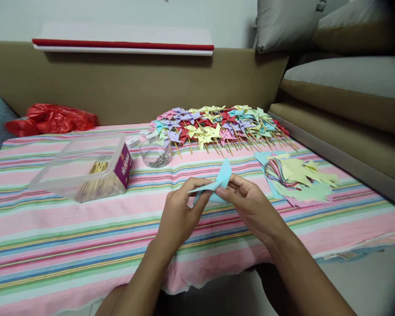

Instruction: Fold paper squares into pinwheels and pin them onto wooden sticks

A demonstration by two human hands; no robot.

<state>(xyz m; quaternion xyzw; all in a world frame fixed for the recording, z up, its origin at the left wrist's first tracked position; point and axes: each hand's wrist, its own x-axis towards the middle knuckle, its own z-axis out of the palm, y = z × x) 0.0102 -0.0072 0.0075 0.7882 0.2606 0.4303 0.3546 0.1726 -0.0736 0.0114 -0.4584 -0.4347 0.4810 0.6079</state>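
Observation:
Both my hands hold one light blue paper piece (219,182) just above the striped cloth. My left hand (181,211) pinches its left flap, fingers closed on it. From the right, my right hand (250,202) grips the same paper with thumb and fingers, and one corner of the paper points upward. A heap of finished paper pinwheels on wooden sticks (219,125) lies behind the hands. To the right of my right hand sits a pile of cut coloured paper squares (298,177).
A clear plastic box (85,169) holding wooden sticks stands at the left. A small clear container of metal pins (156,153) sits beside it. A red plastic bag (51,118) lies at the back left. Sofa cushions (342,87) rise on the right.

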